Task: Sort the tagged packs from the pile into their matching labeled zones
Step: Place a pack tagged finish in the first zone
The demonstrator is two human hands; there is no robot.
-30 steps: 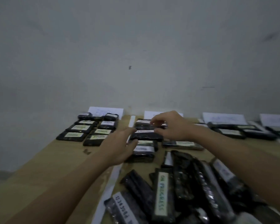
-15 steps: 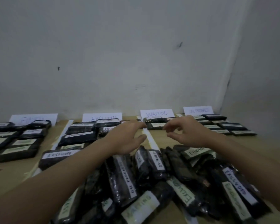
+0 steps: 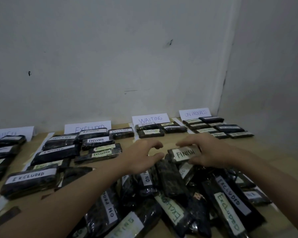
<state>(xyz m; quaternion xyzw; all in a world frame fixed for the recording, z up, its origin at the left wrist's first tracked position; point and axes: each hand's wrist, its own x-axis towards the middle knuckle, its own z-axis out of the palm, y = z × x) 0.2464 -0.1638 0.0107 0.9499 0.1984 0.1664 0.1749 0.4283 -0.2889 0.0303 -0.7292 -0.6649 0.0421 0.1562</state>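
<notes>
The person leans over a light wooden desk (image 3: pixel 273 152) pushed into the corner of two grey walls. Near the front edge lies a loose pile of black plastic-wrapped packs (image 3: pixel 170 200), each with a white or pale green paper tag; the tags I can read say EXCLUDED, ON PROGRESS and WAITING.

At the far end of that pile sits a black wrapped pack with a white tag reading FINISH (image 3: pixel 183 154). The right hand (image 3: pixel 208 152) is curled round it, fingers over its far edge and thumb under its near edge, so it is pinching the pack from the right side. The left hand (image 3: pixel 141 155) hovers just beside the pack's left end, fingers and thumb bent in a loose claw with a gap between them, holding nothing; I cannot tell whether a fingertip touches the pack.

Along the back edge stand four white paper cards. The FINISH card (image 3: pixel 12 133) is at the back left, with black packs in front of it. Next comes the EXCLUDED card (image 3: pixel 88 127), with a cluster of tagged packs reaching toward the front left. The WAITING card (image 3: pixel 150 118) has a few packs just before it, and the ON PROGRESS card (image 3: pixel 194 113), in the back right corner, has two short rows. Strips of white tape (image 3: pixel 40 148) on the desk divide the zones.
</notes>
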